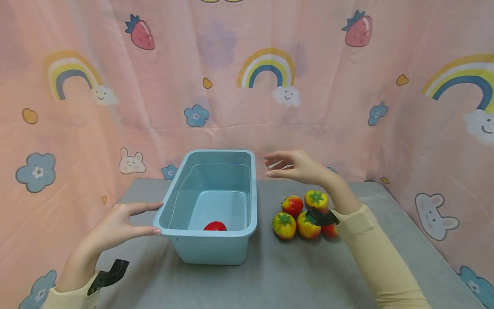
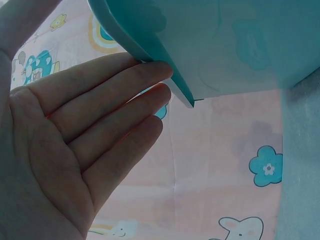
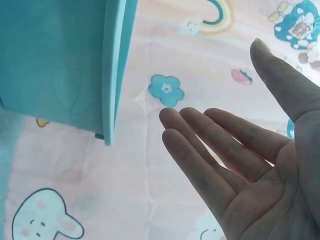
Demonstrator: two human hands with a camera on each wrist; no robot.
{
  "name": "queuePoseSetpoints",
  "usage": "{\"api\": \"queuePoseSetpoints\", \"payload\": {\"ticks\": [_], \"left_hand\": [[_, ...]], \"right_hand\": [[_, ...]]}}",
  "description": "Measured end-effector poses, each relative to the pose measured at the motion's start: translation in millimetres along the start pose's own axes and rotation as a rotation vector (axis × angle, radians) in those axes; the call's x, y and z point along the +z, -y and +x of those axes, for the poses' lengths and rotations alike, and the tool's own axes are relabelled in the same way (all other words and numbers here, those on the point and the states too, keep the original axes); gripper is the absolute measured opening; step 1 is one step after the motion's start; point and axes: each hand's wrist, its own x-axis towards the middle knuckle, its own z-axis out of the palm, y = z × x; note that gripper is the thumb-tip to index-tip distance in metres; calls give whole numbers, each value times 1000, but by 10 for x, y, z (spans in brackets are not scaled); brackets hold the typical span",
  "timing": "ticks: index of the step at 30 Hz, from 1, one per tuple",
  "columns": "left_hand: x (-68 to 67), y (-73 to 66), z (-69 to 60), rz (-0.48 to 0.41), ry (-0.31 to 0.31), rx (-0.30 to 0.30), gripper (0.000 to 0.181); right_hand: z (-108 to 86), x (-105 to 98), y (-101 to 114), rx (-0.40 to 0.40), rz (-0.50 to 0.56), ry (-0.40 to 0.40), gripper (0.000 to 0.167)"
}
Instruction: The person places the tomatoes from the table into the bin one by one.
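Note:
A light-blue plastic basin [image 1: 213, 247] stands on the grey table, and a round red fruit [image 1: 215, 226] lies inside it, partly hidden by the near wall. My left hand [image 1: 115, 225] touches the basin's left rim with fingertips and thumb; its fingers look straight in the left wrist view. To the right of the basin, my right hand [image 1: 297, 166] hovers in the air holding nothing, thumb apart from the loosely extended fingers. Below that hand sits a cluster of several red and yellow tomato-like fruits [image 1: 284, 225] with green tops, one partly covered by the right wrist's black strap.
A pink patterned curtain [image 1: 166, 98] hangs behind and along both sides of the grey table [image 1: 293, 274]. Black straps [image 1: 109, 277] circle both wrists over the cream sleeves.

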Motion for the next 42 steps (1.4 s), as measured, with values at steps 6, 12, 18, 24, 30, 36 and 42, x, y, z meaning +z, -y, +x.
{"api": "queuePoseSetpoints", "payload": {"ticks": [6, 12, 18, 24, 30, 36, 42], "left_hand": [[3, -7, 11, 3, -2, 7, 63], [-1, -19, 7, 3, -4, 5, 62], [-3, -28, 1, -7, -1, 0, 62], [1, -12, 2, -5, -9, 1, 61], [5, -7, 0, -1, -9, -6, 62], [1, -1, -9, -8, -13, -4, 61], [6, 5, -12, -12, -11, 0, 62]], "right_hand": [[-111, -15, -117, 55, 8, -21, 46], [-216, -37, -217, 81, 25, -27, 45], [-311, -52, -298, 105, -3, -43, 48], [-396, -59, -384, 108, 0, -62, 46], [-496, -61, -480, 120, -5, -83, 45], [-590, -62, -540, 172, 5, -81, 48], [-667, -66, -616, 218, 15, -89, 49]]}}
